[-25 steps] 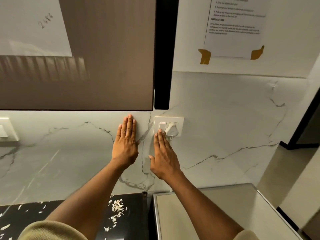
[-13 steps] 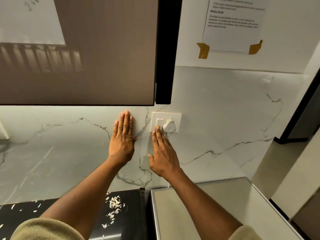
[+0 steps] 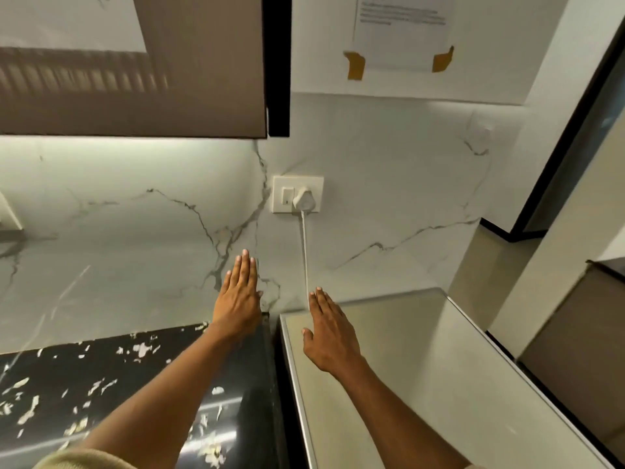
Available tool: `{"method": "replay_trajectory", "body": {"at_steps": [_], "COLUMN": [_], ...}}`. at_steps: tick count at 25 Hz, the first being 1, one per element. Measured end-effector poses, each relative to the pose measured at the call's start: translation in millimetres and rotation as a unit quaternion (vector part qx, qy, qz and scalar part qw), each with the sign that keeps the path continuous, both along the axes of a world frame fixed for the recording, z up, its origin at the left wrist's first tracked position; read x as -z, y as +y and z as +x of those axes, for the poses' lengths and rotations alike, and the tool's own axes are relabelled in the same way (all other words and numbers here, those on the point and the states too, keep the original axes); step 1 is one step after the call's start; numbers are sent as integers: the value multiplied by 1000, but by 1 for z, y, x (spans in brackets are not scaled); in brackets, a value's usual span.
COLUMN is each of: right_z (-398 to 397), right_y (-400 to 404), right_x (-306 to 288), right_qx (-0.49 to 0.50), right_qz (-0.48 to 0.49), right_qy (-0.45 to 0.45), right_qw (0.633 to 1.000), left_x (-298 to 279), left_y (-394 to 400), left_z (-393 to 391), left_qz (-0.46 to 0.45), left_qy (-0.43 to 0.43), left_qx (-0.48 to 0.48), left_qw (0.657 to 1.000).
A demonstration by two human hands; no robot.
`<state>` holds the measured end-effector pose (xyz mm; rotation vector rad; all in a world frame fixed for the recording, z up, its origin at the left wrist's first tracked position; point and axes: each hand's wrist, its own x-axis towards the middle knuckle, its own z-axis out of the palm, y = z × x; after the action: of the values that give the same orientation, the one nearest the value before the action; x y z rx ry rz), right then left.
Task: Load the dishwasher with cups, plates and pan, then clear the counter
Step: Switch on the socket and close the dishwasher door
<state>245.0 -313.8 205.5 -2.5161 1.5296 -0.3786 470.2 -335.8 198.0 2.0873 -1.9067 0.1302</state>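
— Dishwasher first: where is it?

— I take the pale flat-topped unit (image 3: 422, 360) below the wall socket (image 3: 297, 194) to be it, though I can't be sure from this angle. No cups, plates or pan in my view.

— What changed?

— My right hand (image 3: 333, 336) has come off the socket's switch and dropped well below it, over that unit. My left hand (image 3: 238, 299) slid down the marble too, now just above the dark worktop (image 3: 84, 384).

— Grip?

— Both spread flat, holding nothing. I'd judge the power step done, so loading comes next.
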Motion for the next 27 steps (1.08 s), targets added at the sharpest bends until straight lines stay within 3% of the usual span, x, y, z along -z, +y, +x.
{"method": "replay_trajectory", "body": {"at_steps": [9, 19, 27], "right_z": [-88, -201, -254], "right_y": [148, 288, 336], "right_x": [110, 162, 183], "right_qx": [47, -16, -69], "right_qz": [121, 121, 152], "right_qy": [38, 53, 110], "right_qw": [991, 991, 980], "left_x": [123, 154, 160], "left_y": [164, 335, 409], "left_z": [-132, -254, -289], "left_qz": [147, 225, 280], "left_qy": [63, 33, 87], "left_qx": [78, 95, 88], "left_qw": [984, 969, 952]}}
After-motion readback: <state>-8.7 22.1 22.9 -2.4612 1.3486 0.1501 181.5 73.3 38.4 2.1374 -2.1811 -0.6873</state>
